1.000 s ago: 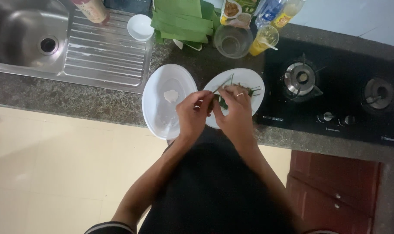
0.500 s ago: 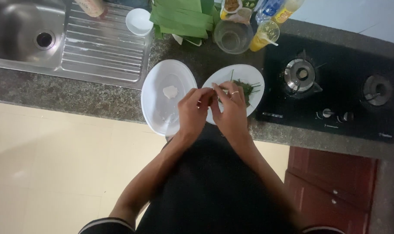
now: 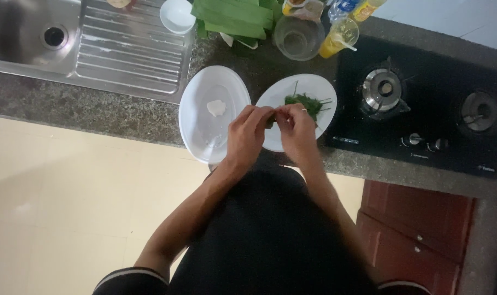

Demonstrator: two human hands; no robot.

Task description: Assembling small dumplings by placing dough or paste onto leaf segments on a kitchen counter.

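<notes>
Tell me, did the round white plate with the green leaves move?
No. The round white plate with green leaves sits as before beside the black gas stove.

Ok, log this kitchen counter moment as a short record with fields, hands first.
left hand: left hand pinching a small green leaf piece over the round plate's edge
right hand: right hand pinching the same leaf piece, fingertips meeting the left's
round plate: round plate holds a pile of green herbs
oval plate: oval plate holds a small white lump
behind plates: folded green leaves, glass jar, small white bowl
sides: sink left, gas stove right
</notes>
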